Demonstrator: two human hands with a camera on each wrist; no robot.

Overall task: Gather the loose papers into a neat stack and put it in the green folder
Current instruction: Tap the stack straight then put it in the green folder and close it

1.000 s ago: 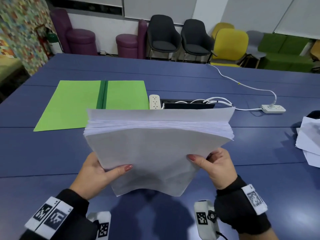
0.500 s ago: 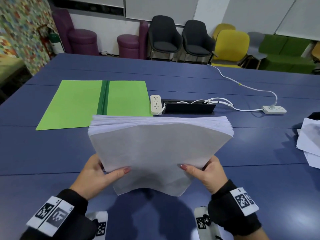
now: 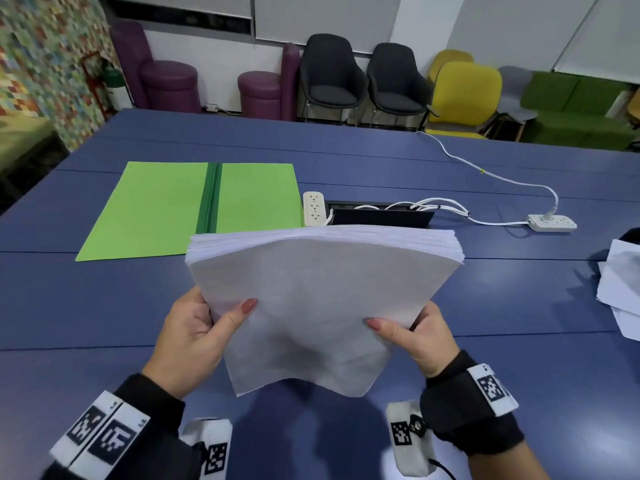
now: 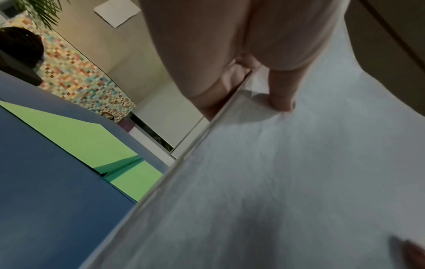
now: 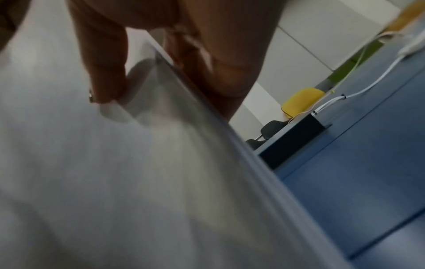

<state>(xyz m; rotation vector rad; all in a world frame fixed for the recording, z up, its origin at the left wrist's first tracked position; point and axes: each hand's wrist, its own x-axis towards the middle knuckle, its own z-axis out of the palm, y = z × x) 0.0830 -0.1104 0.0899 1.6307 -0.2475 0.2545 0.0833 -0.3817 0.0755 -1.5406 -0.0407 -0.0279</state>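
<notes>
Paper stack (image 3: 322, 292) squarer, top edges more flush.

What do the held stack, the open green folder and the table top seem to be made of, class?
Paper stack: thin matte white paper; its many sheet edges show and it bows between the left hand and right hand.
Green folder: probably matte card, lying flat with a darker spine strip.
Table: smooth blue surface, perhaps laminate, with soft light reflections.
</notes>
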